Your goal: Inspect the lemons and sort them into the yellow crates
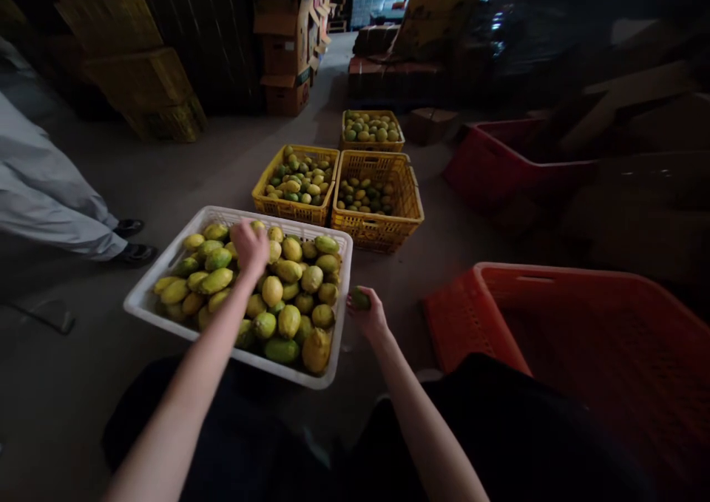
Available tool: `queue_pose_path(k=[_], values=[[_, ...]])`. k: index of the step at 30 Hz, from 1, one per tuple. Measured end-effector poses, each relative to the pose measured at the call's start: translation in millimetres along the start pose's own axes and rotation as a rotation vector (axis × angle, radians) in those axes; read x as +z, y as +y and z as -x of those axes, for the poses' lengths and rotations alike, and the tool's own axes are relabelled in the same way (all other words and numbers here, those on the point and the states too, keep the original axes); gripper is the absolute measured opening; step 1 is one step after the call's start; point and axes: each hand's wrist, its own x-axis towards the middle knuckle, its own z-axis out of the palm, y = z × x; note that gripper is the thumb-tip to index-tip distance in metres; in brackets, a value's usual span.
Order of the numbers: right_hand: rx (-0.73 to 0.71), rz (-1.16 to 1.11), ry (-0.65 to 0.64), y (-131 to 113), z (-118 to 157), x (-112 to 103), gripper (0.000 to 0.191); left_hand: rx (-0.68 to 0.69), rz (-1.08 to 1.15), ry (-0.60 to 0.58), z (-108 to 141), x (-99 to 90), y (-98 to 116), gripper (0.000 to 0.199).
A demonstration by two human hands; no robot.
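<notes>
A green fruit (360,299) is held in the right hand (370,313), its fingers curled around it, just beside the right rim of a white basket (342,295). The left hand (251,249) is placed over the far part of that basket, among the yellow-green fruits (272,290); its fingers are turned away and blurred, so whether anything is grasped by them cannot be told. The white basket is filled with these fruits — some yellow, some greener — in a loose heap.

Beyond it, three yellow crates are set close together on the floor: a left crate (265,202) and a right crate (377,232) side by side, and a far crate (373,146) behind them, all with fruits inside. To the right, an orange crate (471,324) is seen near the person's dark-clothed leg, with a red crate (488,165) farther off. At the left, grey trousers (49,184) and dark shoes (138,253) of another person are visible. Cardboard boxes (282,73) are stacked in the dim background.
</notes>
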Motion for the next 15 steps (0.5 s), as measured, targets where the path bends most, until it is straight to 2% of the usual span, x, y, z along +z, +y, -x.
queue_pose_path(k=[2, 3, 5, 7, 9, 11, 12, 15], values=[[0.04, 0.024, -0.081, 6, -8, -6, 0.021, -0.21, -0.124, 0.096, -49, -43.7, -59, 0.036], [0.054, 0.033, -0.117, 9, -10, -12, 0.025, -0.3, -0.164, 0.106, -65, -63.8, -90, 0.038], [0.08, 0.037, -0.179, 12, -12, -25, 0.03, -0.539, -0.491, -0.058, -78, -95.7, -148, 0.042], [0.096, -0.034, -0.264, 16, -17, -36, 0.034, -0.634, -0.539, -0.164, -78, -112.5, -193, 0.039], [0.073, -0.149, -0.313, 22, -25, -43, 0.036, -0.652, -0.553, -0.243, -76, -115.4, -227, 0.038], [0.05, -0.225, -0.297, 28, -33, -43, 0.036, -0.664, -0.604, -0.317, -79, -109.2, -252, 0.039], [0.048, -0.246, -0.273, 30, -35, -41, 0.035, -0.646, -0.722, -0.414, -82, -104.7, -263, 0.038], [0.074, -0.264, -0.172, 31, -34, -30, 0.034, -0.582, -0.807, -0.493, -87, -94.1, -281, 0.035]])
